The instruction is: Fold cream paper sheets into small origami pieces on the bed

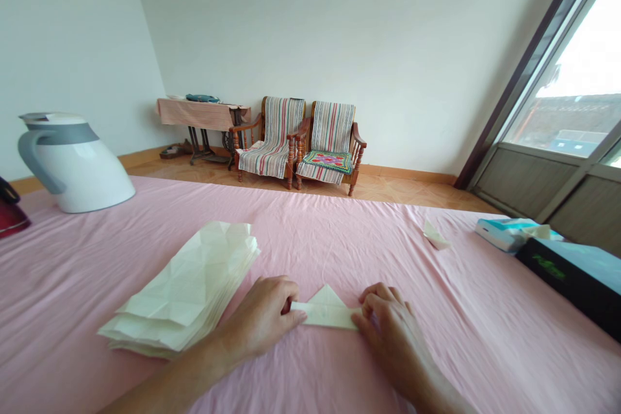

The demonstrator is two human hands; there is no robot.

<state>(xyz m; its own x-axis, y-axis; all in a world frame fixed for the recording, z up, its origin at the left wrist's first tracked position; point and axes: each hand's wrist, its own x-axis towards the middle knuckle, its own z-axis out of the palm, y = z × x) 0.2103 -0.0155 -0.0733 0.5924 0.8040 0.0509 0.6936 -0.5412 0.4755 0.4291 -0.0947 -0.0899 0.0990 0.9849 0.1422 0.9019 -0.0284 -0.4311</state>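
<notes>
The left hand [264, 314] pinches the left end of a folded paper [327, 315]; the right hand [395, 326] grips its right end, thumb pressed on it, fingers curled. The paper is at the near middle of a pink-covered surface [310, 226]: a strip with 1 triangular peak pointing to the far side. Strip and peak are formed, so its folding looks well begun; whether it is complete I cannot tell. Just left lies a thick stack [189, 278] of creased sheets not shaped this way, seemingly still to do. Far right, near a tissue pack [507, 233], sits 1 small pale piece [436, 237], perhaps already folded. Far left stands a jug [92, 168].
</notes>
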